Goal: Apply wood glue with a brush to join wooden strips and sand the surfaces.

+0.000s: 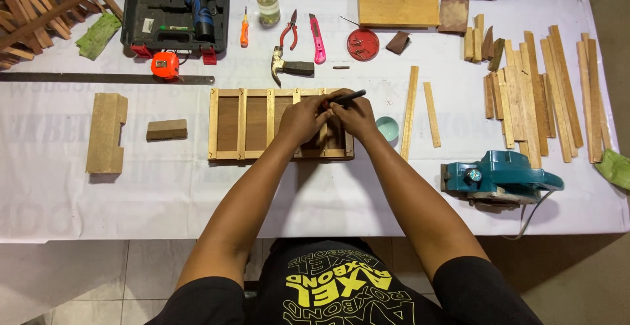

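Wooden slatted frame point(256, 124) is seen in the head view lying flat on the white-covered table point(328, 194), directly under both hands. The left hand point(303, 120) is closed on an upright slat point(322, 131) at the frame's right end; the grip is firm, with fingers curled round the piece. The right hand point(355, 116) is pressed against the left, just beside it, and is clenched on a dark pen-like tool point(348, 96), whose shaft is tilted up and away from the knuckles. What the tip touches cannot be told.

Just beyond the right hand's outer side a small pale green bowl point(388, 128) is set, and past it two loose wooden strips point(420, 108) lie apart from each other. Farther out on that side a teal electric planer point(500, 177) rests near the table's front edge, with a stack of slats point(538, 95) behind it.

Beyond the hands, a hammer point(289, 67), red pliers point(287, 31), a pink utility knife point(317, 38) and a round red lid of screws point(363, 44) are laid out. Well away on the left hand's side, a small wood block point(167, 129) and a notched board point(106, 133) are noted.
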